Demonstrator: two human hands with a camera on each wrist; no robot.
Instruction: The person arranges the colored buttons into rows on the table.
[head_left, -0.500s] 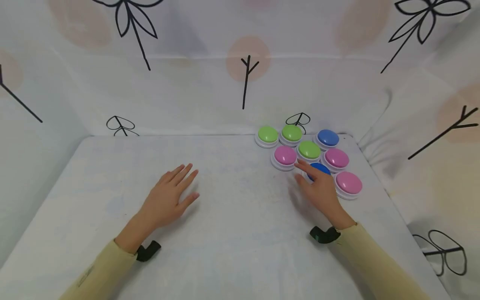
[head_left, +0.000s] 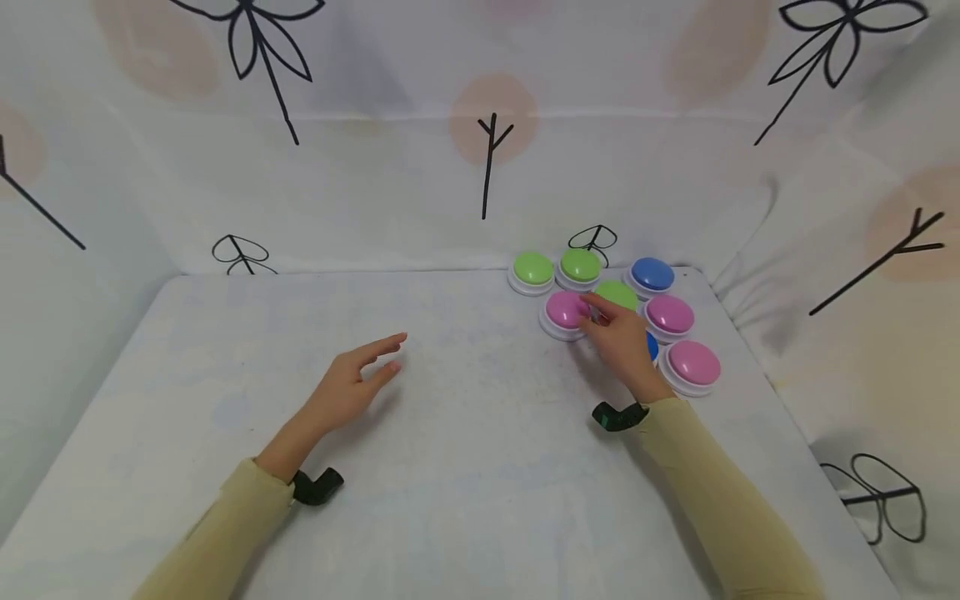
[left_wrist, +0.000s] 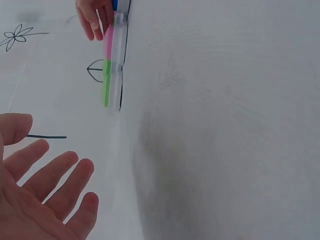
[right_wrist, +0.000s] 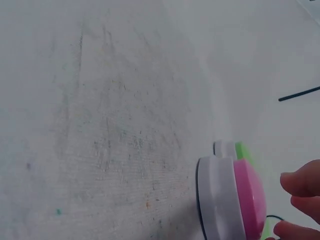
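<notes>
My right hand (head_left: 621, 343) hovers among the dome push buttons at the far right, fingertips right at the leftmost pink button (head_left: 564, 311). In the right wrist view a gap shows between the fingers (right_wrist: 302, 182) and the pink dome (right_wrist: 252, 202). Under this hand, one green button (head_left: 617, 293) and one blue button (head_left: 652, 346) are partly hidden. My left hand (head_left: 347, 393) holds nothing and hangs over the white table, left of the middle, its fingers loosely extended. The left wrist view shows its palm (left_wrist: 30, 210) and spread fingers.
Two green buttons (head_left: 533, 269) (head_left: 581, 266) and a blue button (head_left: 652, 274) stand along the back edge of the table (head_left: 450, 483). Two more pink buttons (head_left: 670, 314) (head_left: 693, 363) sit to the right. White patterned cloth (head_left: 375, 192) hangs behind and beside the table.
My right hand has moved up and slightly left, from over the near blue button to the leftmost pink one. The left hand has shifted slightly right and turned onto its edge.
</notes>
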